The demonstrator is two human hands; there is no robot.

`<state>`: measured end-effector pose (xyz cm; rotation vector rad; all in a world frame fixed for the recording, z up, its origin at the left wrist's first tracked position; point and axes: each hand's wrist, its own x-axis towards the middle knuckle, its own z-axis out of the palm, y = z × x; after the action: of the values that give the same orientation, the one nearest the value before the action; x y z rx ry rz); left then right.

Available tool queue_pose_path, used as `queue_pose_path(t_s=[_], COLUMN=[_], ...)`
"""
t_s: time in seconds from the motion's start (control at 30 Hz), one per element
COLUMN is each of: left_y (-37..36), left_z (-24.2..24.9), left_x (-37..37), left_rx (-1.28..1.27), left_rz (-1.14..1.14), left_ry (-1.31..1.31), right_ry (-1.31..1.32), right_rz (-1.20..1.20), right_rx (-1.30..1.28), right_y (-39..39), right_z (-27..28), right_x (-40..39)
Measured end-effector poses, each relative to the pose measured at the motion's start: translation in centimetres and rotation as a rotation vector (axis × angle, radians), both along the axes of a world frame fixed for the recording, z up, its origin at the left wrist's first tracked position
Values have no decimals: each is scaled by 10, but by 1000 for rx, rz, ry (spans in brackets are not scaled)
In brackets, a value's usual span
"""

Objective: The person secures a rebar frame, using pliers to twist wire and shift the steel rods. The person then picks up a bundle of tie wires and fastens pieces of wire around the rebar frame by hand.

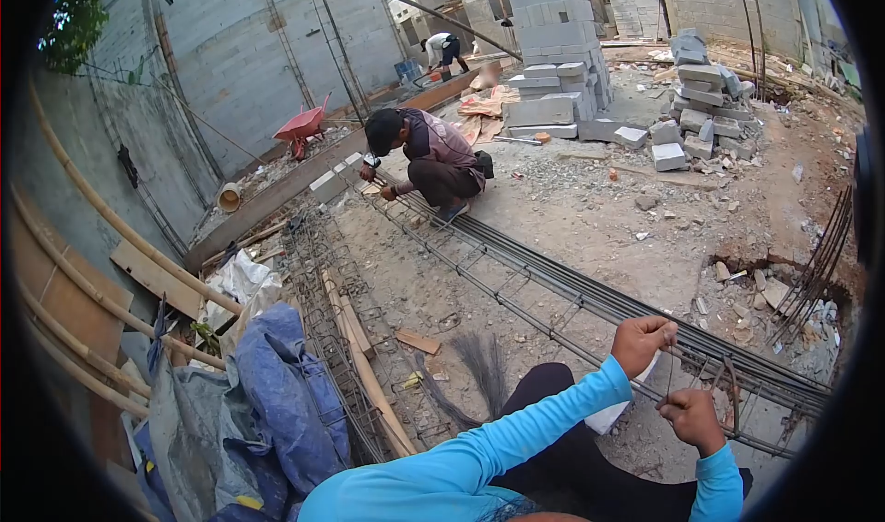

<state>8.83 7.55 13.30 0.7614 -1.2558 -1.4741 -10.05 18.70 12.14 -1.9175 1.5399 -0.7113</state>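
Observation:
My left hand [643, 345] is closed in a pinch above the long bundle of steel rebar [590, 291]. Just below and to the right, my right hand [693, 421] is also closed, beside the rebar cage [516, 296]. A thin tie wire [672, 372] runs between my two hands, and its ends are hidden in the fingers. Near my right hand, a rusty tool like pincers [734, 388] rests against the bars. A bunch of dark tie wire [484, 370] lies on the ground to the left of my knee.
A co-worker [438, 158] squats at the cage's far end. Another person [442, 52] bends farther back. Concrete blocks [553, 52] are stacked behind, with a red wheelbarrow [302, 124] by the wall. Blue tarpaulin [286, 393] and a timber strip [369, 365] lie left; upright bars [820, 259] stand right.

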Motion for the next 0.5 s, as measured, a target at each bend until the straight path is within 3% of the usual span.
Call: queue_pose_path(t_s=[0.13,0.23,0.3,0.37,0.4,0.43,0.5], left_y=[-3,-1,5,18,16,12,3], left_z=[1,4,11,20,15,6,8], left_x=[8,11,9,6,5,2,8], left_rx=[-5,-71,-114,-439,-437,-262,21], left_rz=[81,166,205,249,242,216,143], left_ry=[-1,-63,-106,-385,-386,-208,50], right_ry=[-62,-251,210,334,456,458,-36], right_rz=[45,-84,-164,-86,-9,-19,216], right_rx=[-81,-114,-453,-435,-415,-409,-322], right_y=[3,0,-6,-2,0,-2,-9], right_z=[11,6,-8,-5,-1,0,4], right_x=[14,15,11,14,16,15,8])
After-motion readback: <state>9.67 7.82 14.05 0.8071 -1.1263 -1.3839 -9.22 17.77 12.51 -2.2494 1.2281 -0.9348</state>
